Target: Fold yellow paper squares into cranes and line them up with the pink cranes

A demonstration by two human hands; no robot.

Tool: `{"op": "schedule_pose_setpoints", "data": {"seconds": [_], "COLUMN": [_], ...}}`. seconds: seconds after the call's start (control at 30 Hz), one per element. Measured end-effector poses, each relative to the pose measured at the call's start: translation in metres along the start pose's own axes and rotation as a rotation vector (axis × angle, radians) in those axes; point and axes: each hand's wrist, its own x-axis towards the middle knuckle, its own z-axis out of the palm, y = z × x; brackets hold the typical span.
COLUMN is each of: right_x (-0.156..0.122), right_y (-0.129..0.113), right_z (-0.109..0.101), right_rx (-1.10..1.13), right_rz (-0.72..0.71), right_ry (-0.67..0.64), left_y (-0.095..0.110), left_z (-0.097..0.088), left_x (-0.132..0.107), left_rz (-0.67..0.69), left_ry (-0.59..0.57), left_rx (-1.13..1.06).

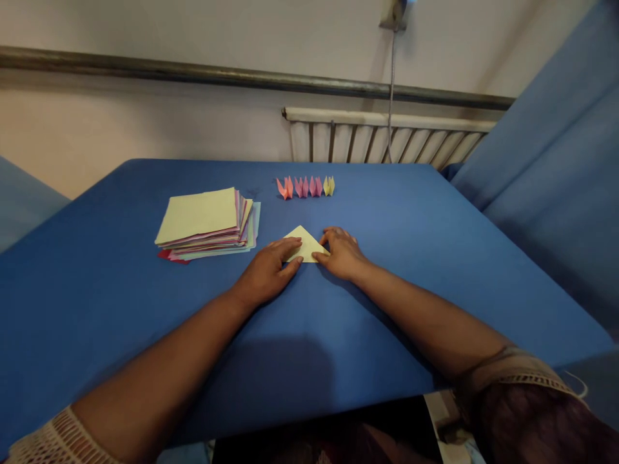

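A pale yellow paper folded into a triangle (305, 243) lies flat on the blue table (387, 270). My left hand (268, 270) rests on the paper's left corner, fingers stretched out flat. My right hand (342, 252) presses on the right corner, fingers slightly curled with the tips on the paper. Both hands hold the triangle down against the table. To the left of the hands sits a stack of coloured paper squares (207, 223) with a pale yellow sheet on top.
A row of several small folded paper pieces (305, 186), pink and one yellow, stands behind the triangle. A radiator (387, 138) and a metal rail (193, 72) run along the wall. A blue surface (556, 161) rises at the right.
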Motion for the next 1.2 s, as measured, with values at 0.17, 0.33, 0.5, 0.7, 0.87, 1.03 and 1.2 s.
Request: {"op": "schedule_pose_setpoints", "data": {"seconds": [0.17, 0.33, 0.5, 0.7, 0.87, 1.03, 1.2], "right_x": [0.001, 0.002, -0.003, -0.006, 0.004, 0.010, 0.017], "right_y": [0.003, 0.007, 0.009, 0.010, 0.012, 0.018, 0.030], "right_z": [0.003, 0.010, 0.007, -0.002, -0.005, -0.003, -0.005], "right_rx": [0.073, 0.268, 0.376, 0.429, 0.591, 0.566, 0.358], "right_rz": [-0.091, -0.194, -0.520, -0.615, -0.266, -0.241, -0.211], "right_ry": [0.007, 0.057, 0.103, 0.114, 0.270, 0.182, 0.163], "left_y": [-0.003, 0.000, 0.013, 0.013, 0.015, 0.012, 0.004], "left_z": [0.002, -0.005, -0.016, -0.016, -0.017, -0.016, -0.016], "left_x": [0.002, 0.003, 0.000, -0.002, -0.004, -0.003, -0.001], "left_rz": [-0.104, -0.075, 0.073, 0.048, 0.199, 0.278, 0.155], "left_ry": [0.026, 0.066, -0.059, -0.049, 0.078, 0.020, 0.074], "left_rx": [-0.171, -0.124, 0.071, 0.247, 0.240, 0.203, 0.335]}}
